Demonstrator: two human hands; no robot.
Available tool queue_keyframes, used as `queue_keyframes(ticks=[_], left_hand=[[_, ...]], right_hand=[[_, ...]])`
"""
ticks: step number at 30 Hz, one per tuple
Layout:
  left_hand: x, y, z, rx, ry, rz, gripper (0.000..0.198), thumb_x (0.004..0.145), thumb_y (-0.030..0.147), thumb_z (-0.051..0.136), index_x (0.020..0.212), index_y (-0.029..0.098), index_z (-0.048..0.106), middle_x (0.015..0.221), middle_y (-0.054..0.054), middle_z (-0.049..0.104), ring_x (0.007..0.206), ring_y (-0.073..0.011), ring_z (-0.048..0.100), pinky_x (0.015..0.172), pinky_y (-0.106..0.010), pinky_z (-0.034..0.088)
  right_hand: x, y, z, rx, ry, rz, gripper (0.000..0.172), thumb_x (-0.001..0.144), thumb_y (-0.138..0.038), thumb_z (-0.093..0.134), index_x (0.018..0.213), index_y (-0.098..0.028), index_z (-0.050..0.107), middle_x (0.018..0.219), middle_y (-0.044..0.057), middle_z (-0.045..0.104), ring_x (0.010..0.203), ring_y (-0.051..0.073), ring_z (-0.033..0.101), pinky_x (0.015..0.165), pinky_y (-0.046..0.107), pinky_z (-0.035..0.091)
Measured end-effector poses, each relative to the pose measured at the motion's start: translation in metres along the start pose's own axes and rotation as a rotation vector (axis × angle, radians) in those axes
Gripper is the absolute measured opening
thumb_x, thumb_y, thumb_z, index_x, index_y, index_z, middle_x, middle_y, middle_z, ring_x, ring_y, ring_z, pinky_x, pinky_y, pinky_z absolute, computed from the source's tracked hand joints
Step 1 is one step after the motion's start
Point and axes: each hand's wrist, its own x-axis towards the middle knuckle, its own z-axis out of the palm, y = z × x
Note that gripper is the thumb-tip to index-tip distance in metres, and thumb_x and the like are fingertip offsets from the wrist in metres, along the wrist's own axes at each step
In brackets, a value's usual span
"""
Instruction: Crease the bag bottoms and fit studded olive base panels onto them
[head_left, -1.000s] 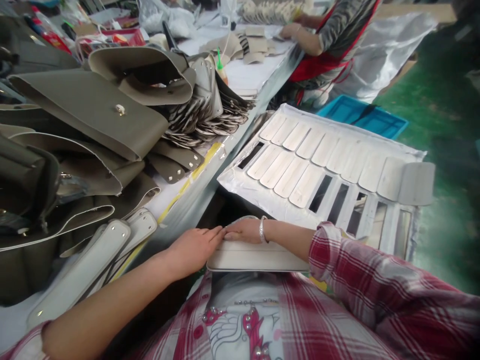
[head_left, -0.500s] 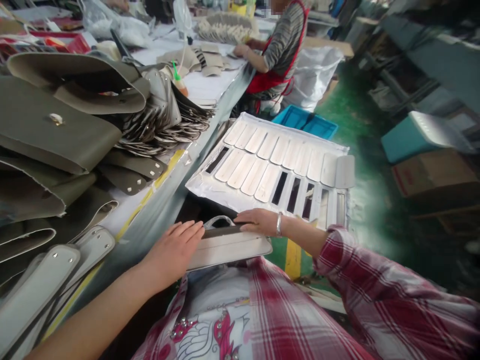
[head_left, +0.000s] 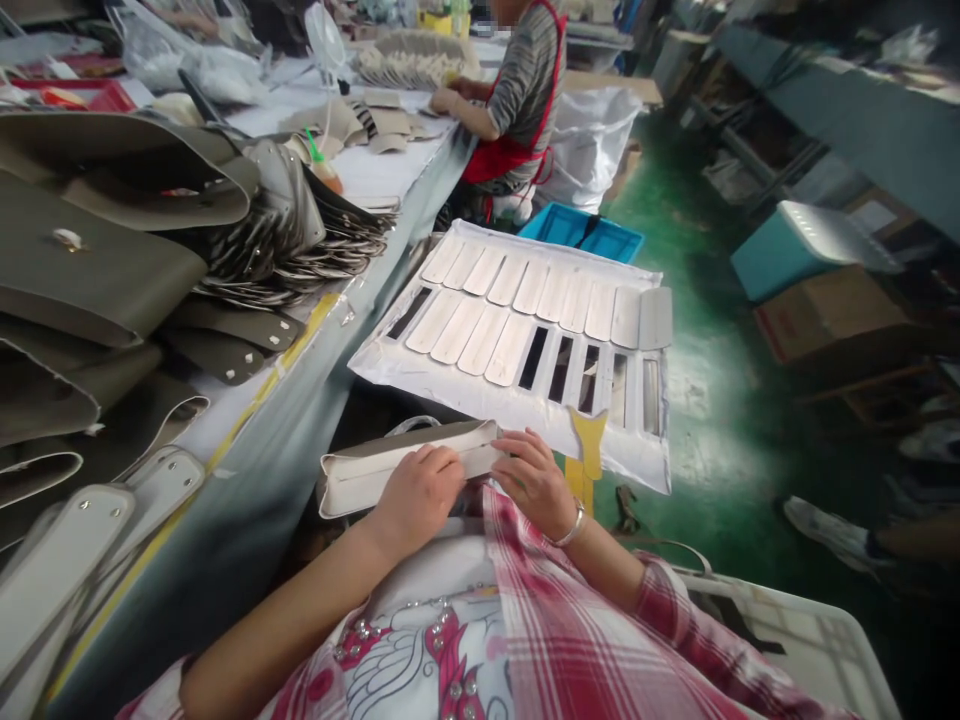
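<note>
A long grey-beige leather bag piece (head_left: 360, 468) lies across my lap, just below the table's edge. My left hand (head_left: 417, 492) grips its middle with the fingers curled over its top edge. Beside it my right hand (head_left: 534, 479), with a silver bracelet at the wrist, holds the piece's right end, fingers bent on it. A thin loop handle (head_left: 409, 424) shows just behind the piece.
Olive leather bags and flaps (head_left: 97, 270) are piled on the table to my left, with pale strap pieces (head_left: 67, 540) at its near edge. A white rack of pale leather strips (head_left: 525, 320) stands ahead. A person in a red apron (head_left: 510, 100) works farther along. A white crate (head_left: 810, 640) sits at my right.
The bag piece has turned and shifted left across my lap. Both hands moved from lying flat on its top to gripping it, the left at the middle and the right at the right end.
</note>
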Motion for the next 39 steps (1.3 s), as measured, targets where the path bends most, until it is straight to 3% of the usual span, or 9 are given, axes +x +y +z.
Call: queue_keyframes(ticks=[7,11,13,17,19,22,25,34,39], left_hand=[[0.008,0.011,-0.001,0.030,0.011,-0.089,0.018,0.087,0.015,0.041,0.077,0.016,0.056,0.089,-0.005,0.056,0.083,-0.0184,0.049,0.079,-0.034,0.042],[0.014,0.016,-0.002,0.061,-0.003,-0.160,0.015,0.084,0.015,0.044,0.077,0.017,0.056,0.089,-0.005,0.055,0.082,-0.0194,0.050,0.076,-0.034,0.043],[0.017,0.017,-0.002,0.071,-0.022,-0.183,0.014,0.083,0.015,0.045,0.078,0.018,0.057,0.090,-0.005,0.055,0.083,-0.0199,0.050,0.076,-0.035,0.043],[0.018,0.014,-0.005,0.034,-0.052,-0.174,0.011,0.082,0.017,0.049,0.075,0.018,0.057,0.089,-0.004,0.054,0.083,-0.0192,0.051,0.076,-0.034,0.043],[0.018,0.011,-0.006,0.001,-0.060,-0.154,0.011,0.082,0.017,0.050,0.074,0.018,0.057,0.087,-0.003,0.054,0.082,-0.0182,0.051,0.075,-0.032,0.043],[0.014,0.006,-0.006,-0.030,-0.059,-0.111,0.012,0.084,0.017,0.049,0.076,0.018,0.058,0.088,-0.003,0.054,0.083,-0.0172,0.051,0.075,-0.031,0.042],[0.008,0.004,-0.004,-0.034,-0.046,-0.074,0.014,0.086,0.019,0.047,0.078,0.019,0.058,0.090,-0.003,0.054,0.084,-0.0171,0.050,0.076,-0.031,0.041],[0.012,0.010,-0.003,0.041,-0.022,-0.145,0.015,0.086,0.018,0.045,0.078,0.019,0.058,0.091,-0.004,0.055,0.082,-0.0192,0.048,0.073,-0.033,0.041],[0.020,0.012,-0.001,0.089,-0.038,-0.200,0.016,0.084,0.019,0.045,0.079,0.020,0.059,0.091,-0.005,0.054,0.083,-0.0214,0.050,0.070,-0.035,0.041]], right_hand=[[0.002,0.001,0.001,-0.018,-0.032,-0.003,0.011,0.087,-0.021,0.052,0.082,-0.021,0.062,0.107,0.004,0.063,0.115,0.019,0.047,0.105,0.045,0.029],[0.000,-0.007,0.004,-0.060,-0.021,0.100,0.010,0.086,-0.022,0.051,0.080,-0.020,0.060,0.118,0.006,0.056,0.120,0.023,0.042,0.105,0.047,0.029],[-0.004,-0.011,0.005,-0.073,0.039,0.189,0.008,0.085,-0.025,0.053,0.089,-0.020,0.058,0.122,0.010,0.051,0.118,0.025,0.043,0.101,0.047,0.033],[-0.011,-0.018,0.003,-0.125,0.169,0.334,0.033,0.078,-0.038,0.064,0.101,-0.016,0.053,0.103,0.013,0.053,0.100,0.026,0.049,0.086,0.042,0.044],[-0.010,-0.022,-0.001,-0.185,0.129,0.303,0.028,0.080,-0.037,0.062,0.100,-0.018,0.056,0.097,0.010,0.054,0.094,0.025,0.050,0.085,0.041,0.043],[-0.004,-0.026,-0.006,-0.197,0.008,0.158,0.011,0.086,-0.029,0.056,0.092,-0.023,0.063,0.097,0.005,0.059,0.097,0.021,0.050,0.097,0.042,0.034],[0.000,-0.023,-0.009,-0.123,-0.027,0.091,0.013,0.087,-0.026,0.055,0.079,-0.025,0.065,0.091,0.001,0.062,0.100,0.019,0.051,0.105,0.043,0.024],[0.009,-0.021,0.000,-0.080,-0.078,0.151,0.015,0.087,-0.024,0.052,0.076,-0.022,0.061,0.096,0.002,0.061,0.103,0.019,0.050,0.106,0.044,0.023],[0.010,-0.025,0.001,-0.173,-0.060,0.297,0.010,0.083,-0.029,0.056,0.085,-0.020,0.058,0.117,0.010,0.052,0.110,0.025,0.047,0.101,0.047,0.029]])
